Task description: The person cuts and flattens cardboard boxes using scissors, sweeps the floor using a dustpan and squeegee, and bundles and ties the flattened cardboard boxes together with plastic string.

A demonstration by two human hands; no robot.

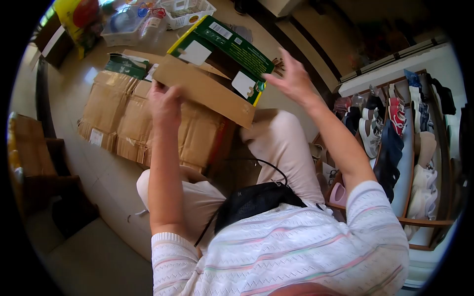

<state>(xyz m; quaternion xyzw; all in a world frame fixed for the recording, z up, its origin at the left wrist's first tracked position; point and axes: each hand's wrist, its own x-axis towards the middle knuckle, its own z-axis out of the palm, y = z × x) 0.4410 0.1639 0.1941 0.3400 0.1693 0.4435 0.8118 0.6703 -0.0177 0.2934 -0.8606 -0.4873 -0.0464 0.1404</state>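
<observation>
My left hand (166, 102) pinches the left end of a green and yellow cardboard box (232, 47), at the brown flap (205, 91) facing me. The box is tilted in the air, with its open side showing a dark inside and white tabs. At its right end is my right hand (295, 81), fingers apart; whether a fingertip touches the box corner I cannot tell. Below lies a large flattened brown carton (131, 118) with tape and a white label. Another green box piece (126, 65) rests at the carton's far edge.
A white plastic basket (190, 15), a clear tub (121, 29) and a plastic bottle (152, 24) stand on the floor at the back. A yellow and red bag (81, 24) is far left. On the right is a shoe rack (405, 148). A black bag (256, 204) lies on my lap.
</observation>
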